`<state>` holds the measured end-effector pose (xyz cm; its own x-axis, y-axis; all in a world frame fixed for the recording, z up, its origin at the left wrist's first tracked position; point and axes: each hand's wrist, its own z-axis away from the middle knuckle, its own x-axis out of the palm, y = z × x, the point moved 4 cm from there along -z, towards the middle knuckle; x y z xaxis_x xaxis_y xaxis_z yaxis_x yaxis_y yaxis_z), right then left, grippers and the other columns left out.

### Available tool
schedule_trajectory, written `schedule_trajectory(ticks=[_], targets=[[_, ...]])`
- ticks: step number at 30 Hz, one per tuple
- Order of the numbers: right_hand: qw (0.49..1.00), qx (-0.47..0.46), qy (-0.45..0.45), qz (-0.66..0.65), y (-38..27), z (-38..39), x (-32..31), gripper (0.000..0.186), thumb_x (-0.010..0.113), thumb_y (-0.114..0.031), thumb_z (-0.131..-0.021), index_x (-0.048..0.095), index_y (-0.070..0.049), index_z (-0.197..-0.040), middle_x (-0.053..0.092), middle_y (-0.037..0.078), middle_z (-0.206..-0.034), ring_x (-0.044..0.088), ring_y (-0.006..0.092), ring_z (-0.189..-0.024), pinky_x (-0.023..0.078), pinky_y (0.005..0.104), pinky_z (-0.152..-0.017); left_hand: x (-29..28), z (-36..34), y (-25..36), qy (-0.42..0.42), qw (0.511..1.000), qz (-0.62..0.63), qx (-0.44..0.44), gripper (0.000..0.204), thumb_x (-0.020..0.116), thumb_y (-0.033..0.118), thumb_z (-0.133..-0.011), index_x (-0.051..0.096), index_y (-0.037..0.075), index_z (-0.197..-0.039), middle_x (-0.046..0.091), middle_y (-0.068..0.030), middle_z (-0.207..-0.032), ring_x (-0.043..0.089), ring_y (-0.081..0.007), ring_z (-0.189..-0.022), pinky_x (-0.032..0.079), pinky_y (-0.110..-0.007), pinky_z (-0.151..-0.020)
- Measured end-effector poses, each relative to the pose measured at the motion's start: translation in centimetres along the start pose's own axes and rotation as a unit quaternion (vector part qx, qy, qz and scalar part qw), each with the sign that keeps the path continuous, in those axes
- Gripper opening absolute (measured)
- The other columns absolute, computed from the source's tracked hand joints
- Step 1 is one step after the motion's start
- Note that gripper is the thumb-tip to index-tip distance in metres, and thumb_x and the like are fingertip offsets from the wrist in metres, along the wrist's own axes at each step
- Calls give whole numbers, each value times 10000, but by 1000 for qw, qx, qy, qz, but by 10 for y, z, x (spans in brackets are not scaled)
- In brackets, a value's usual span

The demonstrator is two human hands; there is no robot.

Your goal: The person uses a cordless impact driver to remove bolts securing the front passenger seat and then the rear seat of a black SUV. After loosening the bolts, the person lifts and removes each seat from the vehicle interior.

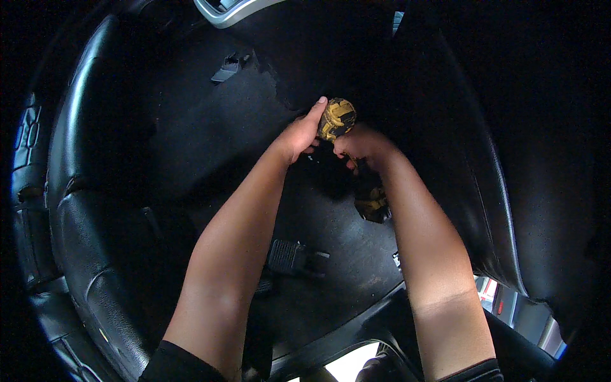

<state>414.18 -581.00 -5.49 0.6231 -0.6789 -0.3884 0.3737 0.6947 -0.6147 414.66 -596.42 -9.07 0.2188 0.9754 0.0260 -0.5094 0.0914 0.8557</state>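
Observation:
A yellow and black cordless drill (338,118) is held out in front of me, over the dark car floor. My right hand (360,145) wraps its handle, with the fingers partly in shadow. The drill's battery base (373,205) shows beside my right forearm. Against the left side of the drill's body lies my left hand (301,136), its thumb up along the housing and its fingers curled below. Whatever the front of the drill touches is hidden behind its body and in darkness.
A black leather seat (83,184) runs along the left. A small grey bracket-like piece (226,69) lies on the floor mat (210,127) ahead. Nearer me is a ribbed black plastic piece (286,256). The door sill (344,331) crosses below, and a dark seat side (490,165) rises on the right.

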Motion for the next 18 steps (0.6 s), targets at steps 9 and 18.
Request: schedule_trajectory(ticks=[9, 18], targets=[[999, -38, -17, 0, -8, -4, 4, 145, 667, -139, -725, 598, -71, -832, 599, 62, -728, 581, 211, -597, 518, 401, -523, -9, -8, -2, 50, 996, -69, 22, 886, 264, 774, -953, 505, 77, -1444, 576, -183, -1378, 550, -310, -1193, 407, -469, -1039], [997, 27, -35, 63, 4, -30, -10, 208, 692, -109, -695, 619, -47, -880, 632, 89, -779, 622, 226, -661, 543, 430, -578, -2, 6, 22, 10, 993, -84, 79, 815, 474, 701, -945, 534, 38, -1414, 621, -154, -1339, 590, -285, -1208, 508, -419, -953]])
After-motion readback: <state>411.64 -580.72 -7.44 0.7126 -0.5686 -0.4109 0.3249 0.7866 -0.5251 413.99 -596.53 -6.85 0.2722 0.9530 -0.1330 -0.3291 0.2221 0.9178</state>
